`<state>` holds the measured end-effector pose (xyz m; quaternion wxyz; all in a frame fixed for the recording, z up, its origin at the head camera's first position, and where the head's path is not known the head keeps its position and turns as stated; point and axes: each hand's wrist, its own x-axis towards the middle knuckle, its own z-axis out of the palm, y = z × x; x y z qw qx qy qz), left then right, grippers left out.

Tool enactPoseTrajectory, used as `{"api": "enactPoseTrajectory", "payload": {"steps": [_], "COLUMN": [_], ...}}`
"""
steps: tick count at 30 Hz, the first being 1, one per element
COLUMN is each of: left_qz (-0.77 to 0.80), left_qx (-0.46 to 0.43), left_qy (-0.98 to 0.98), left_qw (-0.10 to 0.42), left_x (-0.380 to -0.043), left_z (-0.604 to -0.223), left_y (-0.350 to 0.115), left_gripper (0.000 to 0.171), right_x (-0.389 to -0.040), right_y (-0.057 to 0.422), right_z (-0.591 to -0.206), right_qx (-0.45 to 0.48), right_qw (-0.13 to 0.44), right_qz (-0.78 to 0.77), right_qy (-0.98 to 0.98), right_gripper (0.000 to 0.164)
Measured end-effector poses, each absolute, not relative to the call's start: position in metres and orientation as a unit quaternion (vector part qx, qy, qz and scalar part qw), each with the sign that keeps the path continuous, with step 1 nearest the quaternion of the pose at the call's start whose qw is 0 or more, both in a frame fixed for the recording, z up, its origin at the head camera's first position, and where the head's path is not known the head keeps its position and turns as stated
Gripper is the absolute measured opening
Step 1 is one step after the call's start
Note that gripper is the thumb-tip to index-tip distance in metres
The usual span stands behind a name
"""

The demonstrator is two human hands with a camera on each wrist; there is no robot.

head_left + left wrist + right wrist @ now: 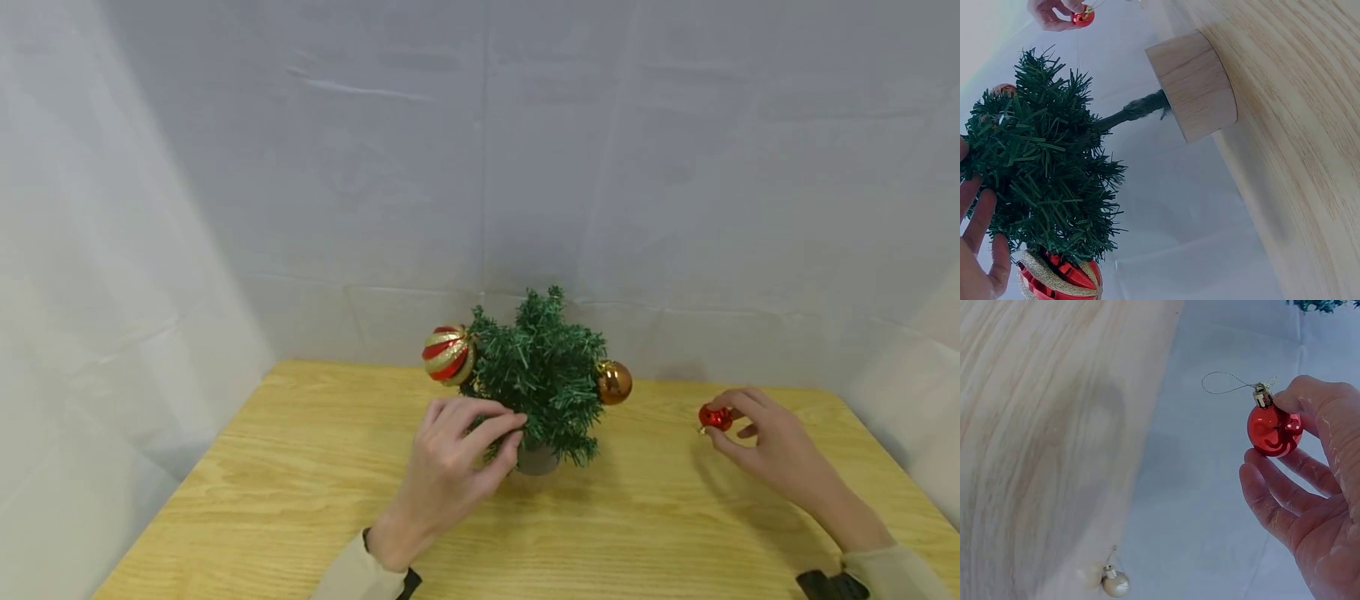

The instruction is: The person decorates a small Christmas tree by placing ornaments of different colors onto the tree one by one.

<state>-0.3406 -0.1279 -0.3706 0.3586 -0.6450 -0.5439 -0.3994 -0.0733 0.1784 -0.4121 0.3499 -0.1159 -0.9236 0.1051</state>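
A small artificial Christmas tree [536, 358] stands on the table, its round wooden base [1194, 84] visible in the left wrist view. My left hand [457, 458] is at the tree's front left, thumb and index finger pinching a branch tip among the needles. Beside that hand hangs a red-and-gold striped bauble [448, 356]; a copper-coloured bauble [615, 382] hangs on the tree's right. Off to the right, my right hand [780, 454] holds a shiny red bauble [1274, 431] between thumb and fingers, its gold cap and thin thread loop [1225, 382] sticking out free.
A small pale gold bauble [1115, 584] lies near the table edge in the right wrist view. The wooden table [300, 467] reaches back to a white cloth backdrop [360, 183], with more cloth on both sides.
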Motion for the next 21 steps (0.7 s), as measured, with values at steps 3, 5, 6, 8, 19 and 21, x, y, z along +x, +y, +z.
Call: {"api": "enactPoseTrajectory", "payload": {"steps": [3, 5, 6, 8, 19, 21], "left_qz": [-0.400, -0.400, -0.400, -0.400, -0.400, -0.400], "left_qx": [-0.645, -0.645, -0.645, -0.645, -0.645, -0.645], "left_qy": [-0.545, -0.545, -0.546, -0.547, -0.553, -0.553], "left_qw": [0.358, 0.356, 0.355, 0.353, 0.344, 0.344], "left_x": [-0.340, -0.340, -0.340, -0.340, -0.340, -0.339], "left_z": [-0.371, -0.371, -0.371, -0.371, -0.371, -0.371], "left_y": [-0.128, -0.128, -0.128, -0.128, -0.129, -0.129], "left_gripper": [0.017, 0.017, 0.017, 0.016, 0.015, 0.015], "right_x": [-0.072, -0.070, -0.070, -0.069, -0.067, -0.066], "right_y": [0.176, 0.174, 0.173, 0.171, 0.155, 0.152], "right_z": [-0.410, -0.409, -0.408, -0.407, -0.395, -0.393], "right_qx": [-0.113, -0.110, -0.109, -0.105, -0.093, -0.091], "right_qw": [0.359, 0.365, 0.368, 0.376, 0.396, 0.399], "right_qz": [0.102, 0.101, 0.102, 0.100, 0.104, 0.106], "right_qy": [-0.921, -0.919, -0.918, -0.915, -0.908, -0.906], "right_gripper": [0.040, 0.041, 0.042, 0.044, 0.046, 0.046]}}
